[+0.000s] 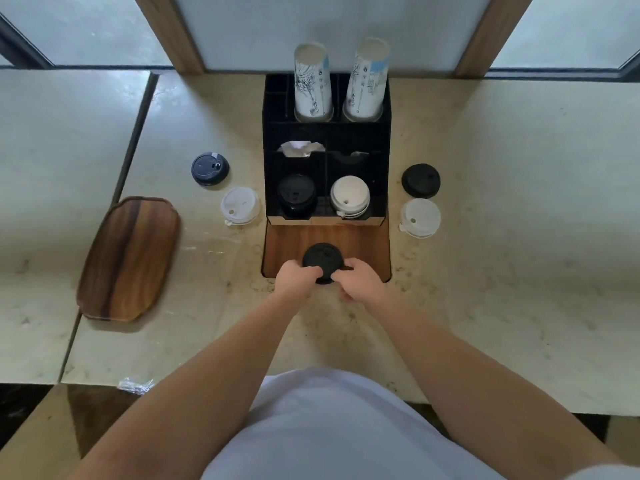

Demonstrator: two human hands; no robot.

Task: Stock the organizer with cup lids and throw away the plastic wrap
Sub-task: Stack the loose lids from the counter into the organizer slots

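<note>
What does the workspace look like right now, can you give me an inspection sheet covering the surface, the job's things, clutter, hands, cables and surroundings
Surface: pale marble counter with a wooden inset panel in front of the organizer.
Job's things: black organizer holds black lids front left, white lids front right, two paper cup stacks at the back. Loose stacks on the counter: dark lids and white lids to its left, black lids and white lids to its right. Plastic wrap lies at the near counter edge.
Clutter: wooden tray at left.
Hands: left hand and right hand both grip a black lid stack.
Cables: nothing seen.
Surroundings: frosted panels, wooden frames.
</note>
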